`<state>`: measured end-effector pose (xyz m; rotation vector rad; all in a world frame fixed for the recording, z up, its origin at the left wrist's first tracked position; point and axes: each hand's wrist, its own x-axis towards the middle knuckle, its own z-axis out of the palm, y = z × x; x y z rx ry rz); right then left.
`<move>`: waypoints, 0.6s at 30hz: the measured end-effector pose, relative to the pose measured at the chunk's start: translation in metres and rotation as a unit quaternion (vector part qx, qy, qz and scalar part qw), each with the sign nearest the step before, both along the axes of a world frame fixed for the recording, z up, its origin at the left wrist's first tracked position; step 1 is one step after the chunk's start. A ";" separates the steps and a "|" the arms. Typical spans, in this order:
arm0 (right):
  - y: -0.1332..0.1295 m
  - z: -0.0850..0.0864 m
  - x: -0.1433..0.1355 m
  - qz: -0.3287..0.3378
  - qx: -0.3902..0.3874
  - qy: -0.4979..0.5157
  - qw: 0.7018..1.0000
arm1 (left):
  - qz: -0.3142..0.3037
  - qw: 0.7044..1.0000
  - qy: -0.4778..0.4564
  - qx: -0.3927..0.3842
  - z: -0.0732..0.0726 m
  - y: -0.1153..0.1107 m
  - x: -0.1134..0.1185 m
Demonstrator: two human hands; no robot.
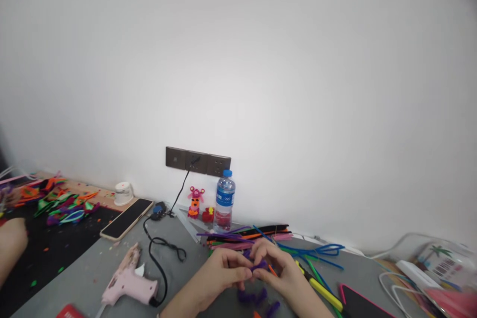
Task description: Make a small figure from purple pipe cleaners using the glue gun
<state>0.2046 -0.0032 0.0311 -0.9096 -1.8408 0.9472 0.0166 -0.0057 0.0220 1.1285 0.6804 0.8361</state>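
Note:
Both hands are close together over the grey table, fingers pinched. My left hand point(219, 276) and my right hand point(278, 266) grip a short, bent purple pipe cleaner point(260, 265) between them; fingers hide part of it. More curled purple pipe cleaner pieces point(246, 297) lie just below the hands. Behind the fingers spreads a pile of pipe cleaners point(246, 238) in pink, black, orange, purple, blue and green. A yellow-handled tool point(326, 294) rests beside my right forearm.
A pink hot glue gun point(128, 283) with a black cord lies left. Behind it are a phone point(127, 218), small fuzzy figures point(194, 202) and an upright water bottle point(225, 203). Far left, another person's arm point(11, 246) reaches over a black mat point(55, 258).

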 end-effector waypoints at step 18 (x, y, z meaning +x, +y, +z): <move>-0.015 0.013 -0.007 -0.068 0.019 -0.159 0.985 | 0.138 0.852 0.347 0.366 0.004 -0.005 -0.001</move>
